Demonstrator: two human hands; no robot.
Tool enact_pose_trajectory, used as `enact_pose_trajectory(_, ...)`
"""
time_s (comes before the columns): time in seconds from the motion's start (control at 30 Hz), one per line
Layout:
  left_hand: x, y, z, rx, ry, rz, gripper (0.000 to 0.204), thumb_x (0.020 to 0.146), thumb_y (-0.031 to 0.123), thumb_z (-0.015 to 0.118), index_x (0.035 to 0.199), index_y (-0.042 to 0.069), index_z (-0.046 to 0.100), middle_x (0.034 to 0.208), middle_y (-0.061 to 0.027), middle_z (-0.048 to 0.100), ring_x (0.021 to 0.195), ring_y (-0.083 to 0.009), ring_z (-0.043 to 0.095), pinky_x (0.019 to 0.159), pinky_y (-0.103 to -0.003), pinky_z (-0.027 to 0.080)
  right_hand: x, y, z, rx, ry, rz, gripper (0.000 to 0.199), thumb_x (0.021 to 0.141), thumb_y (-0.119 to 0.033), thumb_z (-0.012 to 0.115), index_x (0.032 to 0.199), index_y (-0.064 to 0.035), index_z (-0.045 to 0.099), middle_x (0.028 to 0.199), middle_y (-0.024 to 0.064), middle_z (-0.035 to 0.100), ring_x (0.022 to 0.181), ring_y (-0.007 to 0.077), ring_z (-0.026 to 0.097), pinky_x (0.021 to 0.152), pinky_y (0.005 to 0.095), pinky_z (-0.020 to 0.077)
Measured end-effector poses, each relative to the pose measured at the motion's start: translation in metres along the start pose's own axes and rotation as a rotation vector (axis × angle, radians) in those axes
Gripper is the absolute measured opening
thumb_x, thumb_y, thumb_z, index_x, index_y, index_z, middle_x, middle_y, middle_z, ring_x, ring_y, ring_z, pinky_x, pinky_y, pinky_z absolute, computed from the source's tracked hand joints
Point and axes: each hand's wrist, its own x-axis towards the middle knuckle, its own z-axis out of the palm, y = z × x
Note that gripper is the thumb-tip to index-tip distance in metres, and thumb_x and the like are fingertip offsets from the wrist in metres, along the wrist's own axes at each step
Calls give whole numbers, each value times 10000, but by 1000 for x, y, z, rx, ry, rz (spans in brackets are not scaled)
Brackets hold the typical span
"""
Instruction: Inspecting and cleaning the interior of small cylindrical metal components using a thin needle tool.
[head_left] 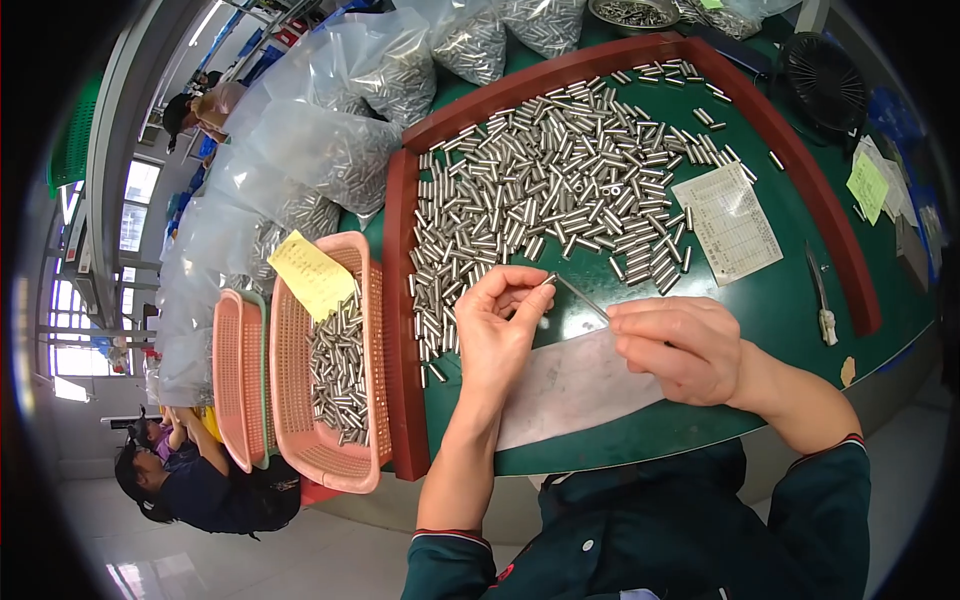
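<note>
I read this as the checking step: my left hand (497, 320) pinches one small steel sleeve (548, 281) at its fingertips, just above the green bench top (780, 300), and my right hand (672, 345) grips a thin metal rod (582, 298) whose tip meets that sleeve. Both hands are closed on their pieces and sit near each other, joined only through rod and sleeve. Whether the rod is already inside the bore, I cannot tell.

The next move, as I judge it, calls for keeping rod and sleeve in line so the sleeve neither jams nor slips from the pinch.

The heap of steel sleeves (560, 180) lies beyond my hands inside the red wooden frame (400, 300). To my left, a pink plastic basket (350, 460) holds more sleeves, with a yellow paper slip (308, 272) resting on its rim; a second pink basket (236, 380) sits just beside it. Clear plastic bags (330, 140) of sleeves pile up behind. A white printed form (727, 222) lies right of the heap, a green note (867, 186) farther right, and a grey sheet (570, 390) lies under my hands.
</note>
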Motion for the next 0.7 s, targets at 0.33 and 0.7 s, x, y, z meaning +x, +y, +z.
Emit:
enact_pose_trajectory(0.33, 2, 7, -6, -42, 68, -8, 100, 806, -19, 610, 905, -30, 598, 815, -69, 622, 694, -103, 586, 662, -214, 480, 9, -8, -14, 43, 54, 70, 274, 675, -59, 739, 896, 2, 588, 816, 103, 620, 727, 242, 657, 557, 283, 544)
enact_pose_trajectory(0.7, 6, -4, -12, -479, -221, -251, 98, 881, 74, 549, 967, 28, 542, 833, -100, 613, 693, -143, 596, 647, -240, 492, 2, 0, -9, 136, 206, 212, 157, 799, -69, 643, 903, 13, 559, 819, 146, 629, 719, 244, 645, 569, 278, 528)
